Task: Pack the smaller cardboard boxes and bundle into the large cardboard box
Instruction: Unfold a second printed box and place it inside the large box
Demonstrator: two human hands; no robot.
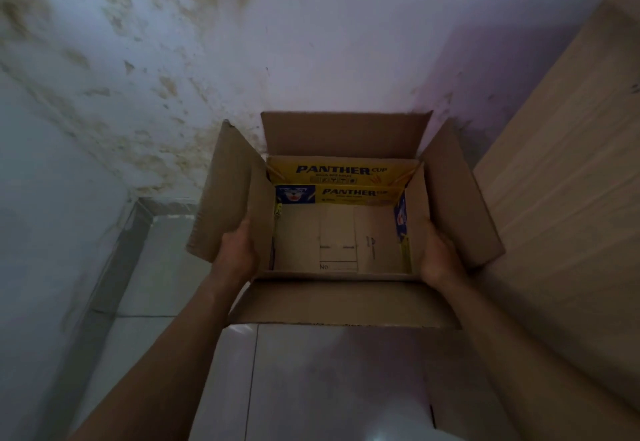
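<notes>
The large cardboard box [343, 305] stands on the tiled floor against the wall with all its flaps spread outward. Its inner walls carry yellow and blue "PANTHER CUP" print [341, 180]. Only the plain brown bottom [337, 239] shows inside; no smaller box or bundle is in view. My left hand [237, 253] grips the left wall of the box at the base of the left flap. My right hand [438, 255] grips the right wall in the same way. Both forearms reach in from the bottom of the picture.
A stained, mould-marked white wall [207, 59] rises just behind the box. A pale wooden panel or piece of furniture [571, 180] stands close on the right. Glossy white floor tiles [311, 388] lie in front, and a grey skirting strip [114, 267] runs on the left.
</notes>
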